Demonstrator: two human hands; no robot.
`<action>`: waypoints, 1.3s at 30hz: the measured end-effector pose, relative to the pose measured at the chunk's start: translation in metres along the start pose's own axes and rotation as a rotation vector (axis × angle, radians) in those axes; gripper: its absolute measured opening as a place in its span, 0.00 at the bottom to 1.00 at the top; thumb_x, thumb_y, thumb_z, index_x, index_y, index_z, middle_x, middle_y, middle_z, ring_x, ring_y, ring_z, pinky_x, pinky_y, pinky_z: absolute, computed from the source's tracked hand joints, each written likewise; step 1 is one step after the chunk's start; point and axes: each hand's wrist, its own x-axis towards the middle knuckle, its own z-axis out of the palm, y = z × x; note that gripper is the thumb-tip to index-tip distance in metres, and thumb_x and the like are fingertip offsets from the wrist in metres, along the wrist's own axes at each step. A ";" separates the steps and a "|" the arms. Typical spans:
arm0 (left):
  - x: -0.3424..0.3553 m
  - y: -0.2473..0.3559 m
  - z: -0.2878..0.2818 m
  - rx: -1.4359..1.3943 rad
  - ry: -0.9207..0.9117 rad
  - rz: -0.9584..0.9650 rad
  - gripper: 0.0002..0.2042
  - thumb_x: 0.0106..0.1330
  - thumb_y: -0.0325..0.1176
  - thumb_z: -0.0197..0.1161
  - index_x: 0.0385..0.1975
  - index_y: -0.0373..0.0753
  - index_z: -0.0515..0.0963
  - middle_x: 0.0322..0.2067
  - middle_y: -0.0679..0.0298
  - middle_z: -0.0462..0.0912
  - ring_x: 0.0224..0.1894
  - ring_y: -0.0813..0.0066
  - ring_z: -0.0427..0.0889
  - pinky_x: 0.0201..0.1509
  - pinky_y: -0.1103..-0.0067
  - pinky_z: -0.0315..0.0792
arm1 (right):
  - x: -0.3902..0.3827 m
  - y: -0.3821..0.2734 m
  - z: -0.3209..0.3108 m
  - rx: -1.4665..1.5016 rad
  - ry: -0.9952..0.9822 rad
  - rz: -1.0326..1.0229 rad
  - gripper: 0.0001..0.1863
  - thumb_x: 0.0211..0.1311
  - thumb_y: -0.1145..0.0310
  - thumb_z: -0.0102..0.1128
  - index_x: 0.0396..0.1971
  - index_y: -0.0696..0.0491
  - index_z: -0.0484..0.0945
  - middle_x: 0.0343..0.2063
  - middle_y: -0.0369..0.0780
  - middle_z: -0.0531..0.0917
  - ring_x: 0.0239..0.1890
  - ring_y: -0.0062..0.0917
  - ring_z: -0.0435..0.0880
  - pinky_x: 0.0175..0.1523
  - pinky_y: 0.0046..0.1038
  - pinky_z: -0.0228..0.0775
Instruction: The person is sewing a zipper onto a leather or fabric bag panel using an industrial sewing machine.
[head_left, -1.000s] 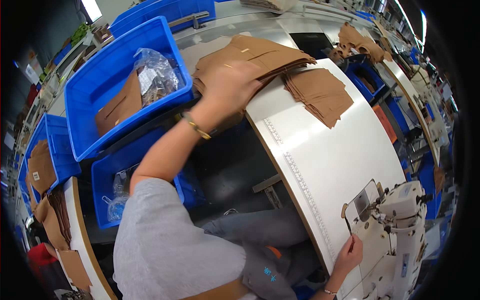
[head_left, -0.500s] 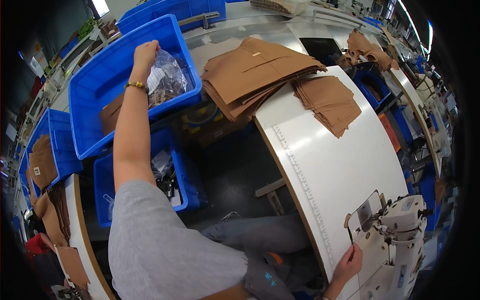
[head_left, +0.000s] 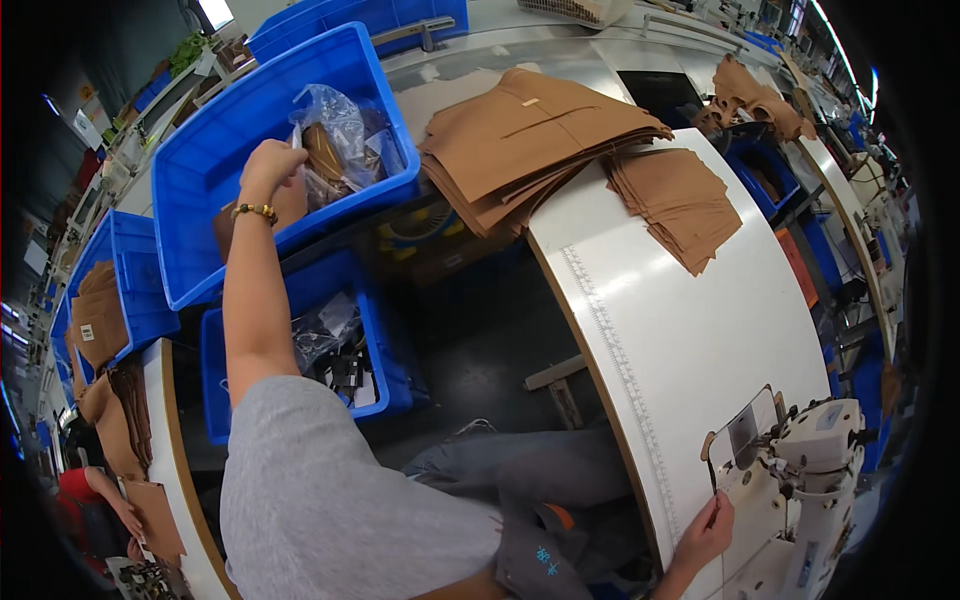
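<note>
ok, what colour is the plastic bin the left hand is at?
The plastic bin at the left hand is plain blue; head view shows it best.

White worktable (head_left: 730,330), ruler strip (head_left: 622,365) along one edge, large brown stack (head_left: 545,130), smaller brown stack (head_left: 682,205), sewing machine (head_left: 820,440)

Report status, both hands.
Left hand at clear plastic bag inside blue bin, grip unclear. Right hand pinching slim dark item beside sewing machine. Large brown panel stack apart from both hands.
</note>
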 end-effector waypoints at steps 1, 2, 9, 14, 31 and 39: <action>-0.010 0.001 -0.003 0.012 0.011 -0.011 0.10 0.58 0.34 0.68 0.31 0.33 0.86 0.29 0.56 0.87 0.28 0.61 0.88 0.40 0.66 0.82 | 0.000 0.000 0.001 0.008 0.006 -0.002 0.08 0.75 0.76 0.57 0.46 0.64 0.82 0.36 0.48 0.86 0.34 0.33 0.86 0.39 0.29 0.78; -0.020 0.002 -0.004 0.268 0.130 -0.008 0.09 0.59 0.33 0.67 0.33 0.34 0.85 0.33 0.55 0.88 0.33 0.59 0.89 0.42 0.65 0.82 | 0.000 0.000 0.001 0.010 0.005 -0.002 0.08 0.75 0.76 0.57 0.46 0.64 0.82 0.36 0.48 0.86 0.34 0.33 0.86 0.39 0.29 0.78; -0.035 0.026 0.026 0.444 0.512 0.704 0.11 0.57 0.23 0.65 0.39 0.40 0.86 0.44 0.55 0.90 0.46 0.50 0.88 0.49 0.59 0.80 | 0.000 0.000 0.001 -0.016 0.007 -0.008 0.09 0.75 0.75 0.57 0.46 0.64 0.82 0.36 0.47 0.85 0.34 0.31 0.86 0.39 0.29 0.78; -0.022 0.039 0.029 0.615 -0.003 0.455 0.10 0.62 0.27 0.63 0.40 0.40 0.88 0.46 0.56 0.90 0.49 0.50 0.88 0.52 0.59 0.81 | 0.000 0.001 0.001 0.008 -0.005 0.028 0.09 0.75 0.76 0.57 0.46 0.64 0.82 0.35 0.46 0.85 0.33 0.30 0.85 0.39 0.28 0.78; 0.003 0.045 0.045 0.524 -0.012 -0.115 0.31 0.58 0.57 0.67 0.53 0.39 0.86 0.59 0.53 0.84 0.61 0.53 0.84 0.63 0.64 0.77 | 0.000 -0.001 0.001 0.028 -0.011 0.030 0.09 0.75 0.76 0.57 0.46 0.65 0.82 0.36 0.47 0.85 0.33 0.31 0.85 0.39 0.28 0.78; 0.024 0.024 0.054 0.434 -0.029 -0.145 0.29 0.55 0.50 0.68 0.54 0.37 0.86 0.60 0.51 0.83 0.61 0.50 0.83 0.64 0.63 0.76 | 0.000 -0.002 0.000 0.024 -0.007 0.024 0.10 0.75 0.76 0.57 0.47 0.65 0.82 0.37 0.48 0.86 0.35 0.33 0.87 0.40 0.29 0.79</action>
